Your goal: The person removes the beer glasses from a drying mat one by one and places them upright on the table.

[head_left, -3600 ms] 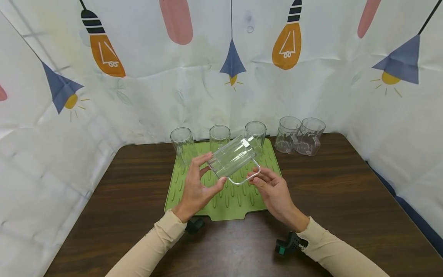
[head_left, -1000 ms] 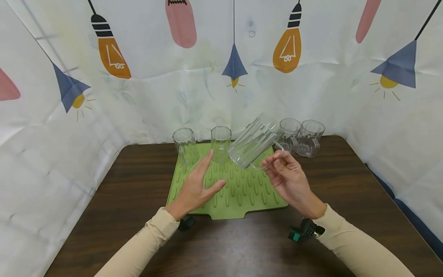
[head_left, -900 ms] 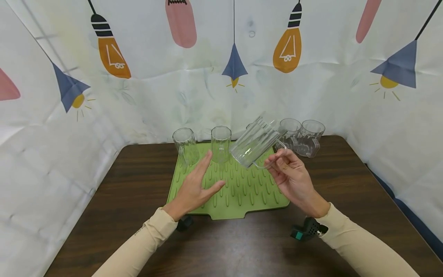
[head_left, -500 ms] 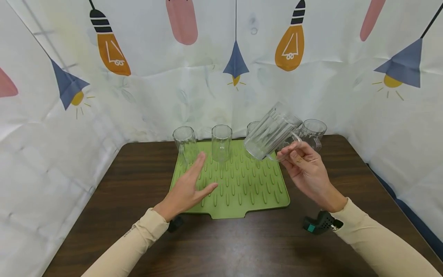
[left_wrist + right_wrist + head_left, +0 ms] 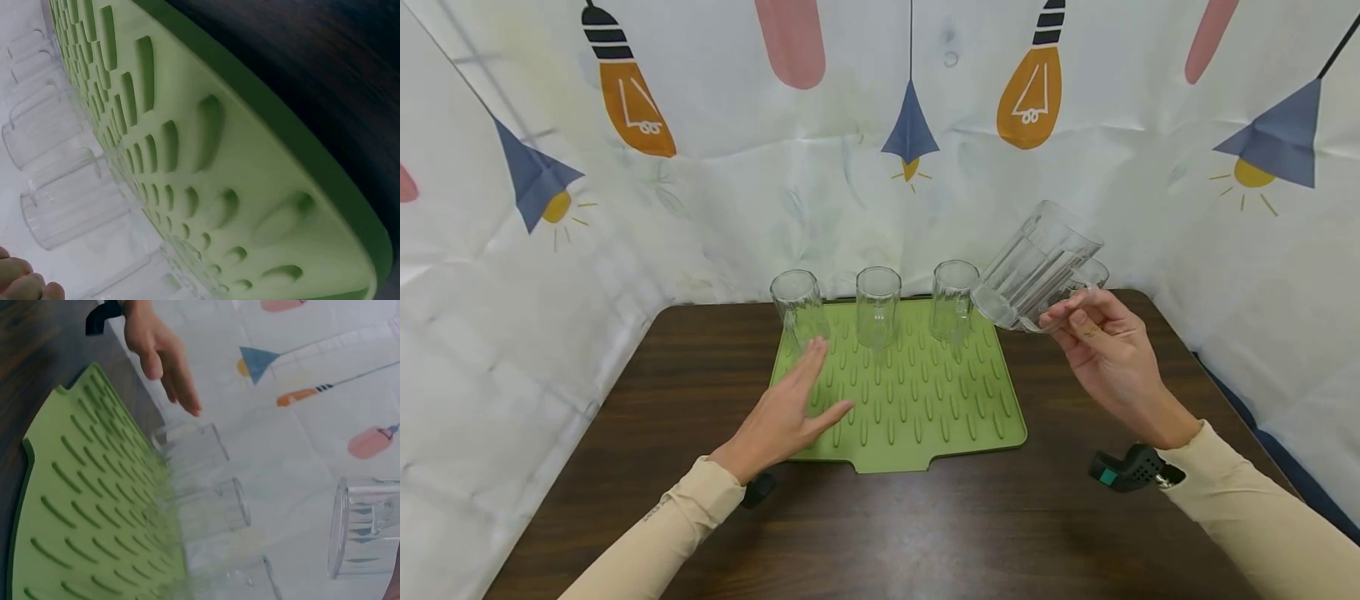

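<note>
My right hand (image 5: 1108,354) pinches the handle of a clear mug (image 5: 1030,271), lifted and tilted above the right side of the table, its base pointing down and left. In the right wrist view part of this mug (image 5: 362,534) shows at the right edge. My left hand (image 5: 778,417) holds nothing; its fingers are extended and its thumb is spread over the left part of a green ribbed drying mat (image 5: 910,408). Along the mat's far edge stand three clear mugs: a left one (image 5: 799,304), a middle one (image 5: 877,308) and a right one (image 5: 953,304).
Behind the held mug, the rim of another clear mug (image 5: 1097,271) shows at the back right, the rest mostly hidden. The dark wood table (image 5: 700,358) ends at a white patterned cloth (image 5: 722,225), which hangs behind and along the sides.
From both hands at the mug, it has passed to my right hand alone, moving right and up and turning base down. My left hand has drawn back left.
</note>
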`<state>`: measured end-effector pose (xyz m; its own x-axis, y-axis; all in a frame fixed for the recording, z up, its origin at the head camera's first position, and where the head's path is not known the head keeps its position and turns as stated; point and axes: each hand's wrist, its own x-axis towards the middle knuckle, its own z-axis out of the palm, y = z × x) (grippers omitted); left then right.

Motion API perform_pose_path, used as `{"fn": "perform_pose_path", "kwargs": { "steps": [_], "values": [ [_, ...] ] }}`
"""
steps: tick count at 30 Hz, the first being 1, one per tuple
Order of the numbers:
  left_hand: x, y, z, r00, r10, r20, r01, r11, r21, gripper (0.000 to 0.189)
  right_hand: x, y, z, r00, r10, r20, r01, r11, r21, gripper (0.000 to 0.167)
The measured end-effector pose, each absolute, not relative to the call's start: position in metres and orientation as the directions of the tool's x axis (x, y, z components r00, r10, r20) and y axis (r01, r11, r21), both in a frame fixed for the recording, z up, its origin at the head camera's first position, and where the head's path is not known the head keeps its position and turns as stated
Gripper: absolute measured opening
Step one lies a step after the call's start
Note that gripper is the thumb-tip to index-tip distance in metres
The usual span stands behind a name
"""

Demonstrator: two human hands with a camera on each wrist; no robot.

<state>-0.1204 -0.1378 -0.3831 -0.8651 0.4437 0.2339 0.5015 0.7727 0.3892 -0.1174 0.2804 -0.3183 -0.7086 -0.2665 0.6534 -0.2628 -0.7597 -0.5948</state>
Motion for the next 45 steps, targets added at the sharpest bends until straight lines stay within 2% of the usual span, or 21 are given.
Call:
{"fn": "perform_pose_path", "kwargs": {
  "steps": [11,23,45],
  "values": [
    [-0.120,-0.156,-0.390,-0.897,0.416,0.151,0.441,0.812,0.383,0.096,-0.123,0.312,-0.310,-0.730,-0.252,0.635,-0.303,-0.714,-0.632,0.038],
    [-0.124,-0.174,-0.401,-0.899,0.424,0.111,0.436,0.844,0.313,0.100,-0.134,0.343,-0.311,-0.744,-0.138,0.654,-0.347,-0.756,-0.555,0.038],
    [-0.126,-0.186,-0.416,-0.907,0.422,-0.006,0.406,0.876,0.261,0.101,-0.153,0.406,-0.317,-0.774,0.027,0.632,-0.498,-0.643,-0.582,0.031]
  ]
}}
